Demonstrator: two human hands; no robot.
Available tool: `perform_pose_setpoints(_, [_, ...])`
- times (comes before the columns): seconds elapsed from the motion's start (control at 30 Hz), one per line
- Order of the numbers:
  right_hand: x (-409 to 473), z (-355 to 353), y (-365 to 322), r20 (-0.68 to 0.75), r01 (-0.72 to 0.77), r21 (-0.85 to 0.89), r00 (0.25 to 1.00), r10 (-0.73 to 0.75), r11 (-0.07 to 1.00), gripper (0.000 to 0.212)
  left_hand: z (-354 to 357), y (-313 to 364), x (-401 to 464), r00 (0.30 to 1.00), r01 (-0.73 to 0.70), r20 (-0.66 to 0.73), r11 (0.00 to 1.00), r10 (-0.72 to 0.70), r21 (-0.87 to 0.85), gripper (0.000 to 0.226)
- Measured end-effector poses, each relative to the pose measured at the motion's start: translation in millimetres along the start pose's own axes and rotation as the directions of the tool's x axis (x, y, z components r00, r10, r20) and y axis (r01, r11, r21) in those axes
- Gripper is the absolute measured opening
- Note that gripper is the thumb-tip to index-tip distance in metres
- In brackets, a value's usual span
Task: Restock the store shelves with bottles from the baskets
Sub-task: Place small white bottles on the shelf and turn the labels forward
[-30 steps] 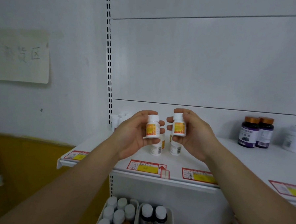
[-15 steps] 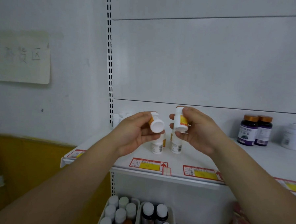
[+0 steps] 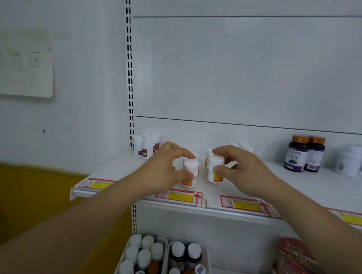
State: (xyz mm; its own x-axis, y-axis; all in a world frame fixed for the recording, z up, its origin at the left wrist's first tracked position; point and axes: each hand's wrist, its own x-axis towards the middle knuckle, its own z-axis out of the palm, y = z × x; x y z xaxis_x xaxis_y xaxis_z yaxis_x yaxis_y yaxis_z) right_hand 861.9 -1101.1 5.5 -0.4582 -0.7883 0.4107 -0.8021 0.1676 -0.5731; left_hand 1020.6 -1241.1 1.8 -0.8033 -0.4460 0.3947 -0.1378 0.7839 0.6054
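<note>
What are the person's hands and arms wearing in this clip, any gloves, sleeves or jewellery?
Nothing shows on them. The left hand and right hand are bare, with no gloves, and no rings visible on the fingers. Both forearms are uncovered down to the frame edge: no sleeves, watch or wristband in view.

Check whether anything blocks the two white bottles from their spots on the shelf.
Nothing visible does. The left hand and right hand each hold a white bottle upright at the shelf, in front of bottles already standing there.

A shop: a white metal slotted-upright shelf (image 3: pixel 257 182) carries red-and-yellow price labels (image 3: pixel 179 195) on its edge and rows of dark purple supplement bottles (image 3: pixel 297 153).
</note>
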Motion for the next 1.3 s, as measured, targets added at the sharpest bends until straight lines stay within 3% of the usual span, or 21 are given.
perform_pose_setpoints(0.13, [3, 7, 7, 0.052, 0.066, -0.142, 0.997, -0.059, 0.988, 0.027, 11, -9, 7, 0.999, 0.038, 0.024, 0.993, -0.041, 0.110, 0.043])
perform_pose_setpoints(0.3, [16, 8, 13, 0.166, -0.006, -0.290, 0.984, 0.056, 0.957, 0.060, 12, -14, 21, 0.991, 0.091, 0.084, 0.987, -0.102, 0.130, 0.066])
perform_pose_setpoints(0.53, [51, 9, 14, 0.294, 0.028, -0.412, 0.950, 0.103, 0.911, 0.057, 14, -29, 62, 0.965, 0.143, 0.183, 0.961, -0.189, 0.236, 0.068])
perform_pose_setpoints(1.07, [110, 26, 49, 0.282, 0.079, -0.532, 0.955, 0.088, 0.843, 0.057, 34, -48, 120, 0.957, 0.188, 0.162, 0.938, -0.242, 0.290, 0.071])
perform_pose_setpoints(1.3, [126, 13, 27, 0.252, 0.102, -0.475, 0.967, 0.024, 0.874, 0.065, 8, -39, 106, 0.983, 0.081, 0.110, 0.887, -0.146, 0.454, 0.071])
